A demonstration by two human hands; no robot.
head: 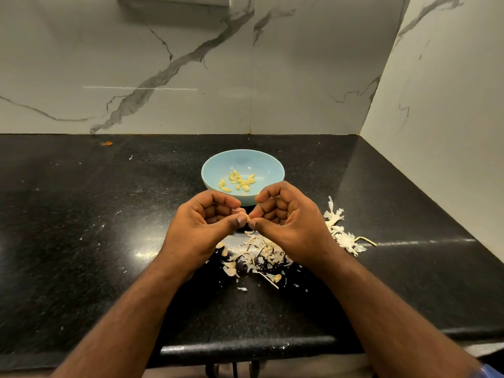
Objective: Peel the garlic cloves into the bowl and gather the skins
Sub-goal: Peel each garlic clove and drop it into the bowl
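Note:
A light blue bowl (218,166) stands on the black counter and holds several peeled yellow garlic cloves (240,181). Just in front of it, above the counter, my left hand (201,225) and my right hand (289,219) meet at the thumbs. Both pinch one small garlic clove (248,219) between thumb and fingertips; most of it is hidden. Under the hands lies a heap of thin garlic skins (259,255) with a few unpeeled cloves (229,268) at its left.
A second clump of white skins with a dry stalk (343,236) lies to the right of my right hand. Marble walls close the counter at the back and right. The counter's front edge (245,347) runs near the bottom. Small skin flecks are scattered around.

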